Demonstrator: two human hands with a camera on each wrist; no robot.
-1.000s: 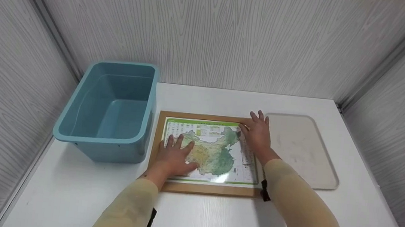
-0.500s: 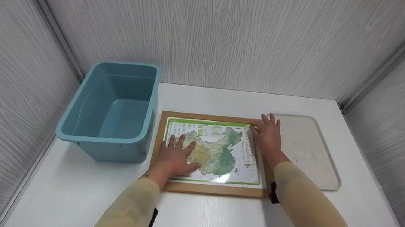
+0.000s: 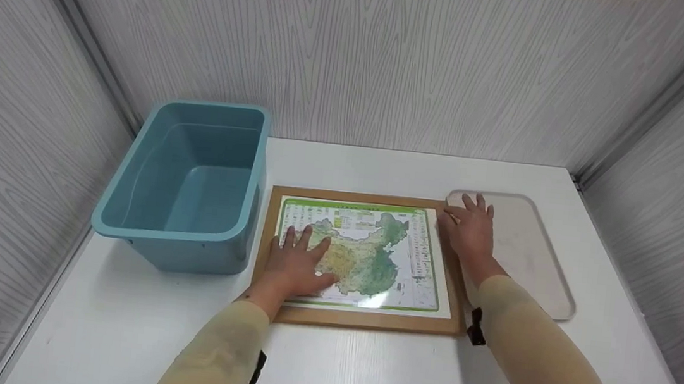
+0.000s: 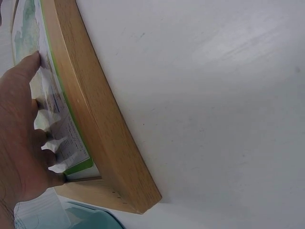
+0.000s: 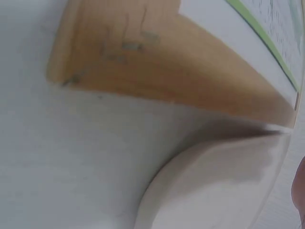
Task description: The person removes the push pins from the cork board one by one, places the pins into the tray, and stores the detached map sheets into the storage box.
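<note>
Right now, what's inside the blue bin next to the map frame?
The blue bin shows only its bare floor and inner walls; nothing lies inside. Its near wall hides a thin strip of the floor along the front.

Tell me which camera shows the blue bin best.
The head view: the whole blue bin shows, left of the framed map. The left wrist view catches only a bluish sliver at its bottom edge; the right wrist view shows none of it.

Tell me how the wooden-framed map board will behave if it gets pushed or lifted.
The map board is probably stiff: its thick wooden frame looks solid. It lies flat on the smooth white table, so it should slide, not tip. Its glossy face may be slippery under the left hand.
</note>
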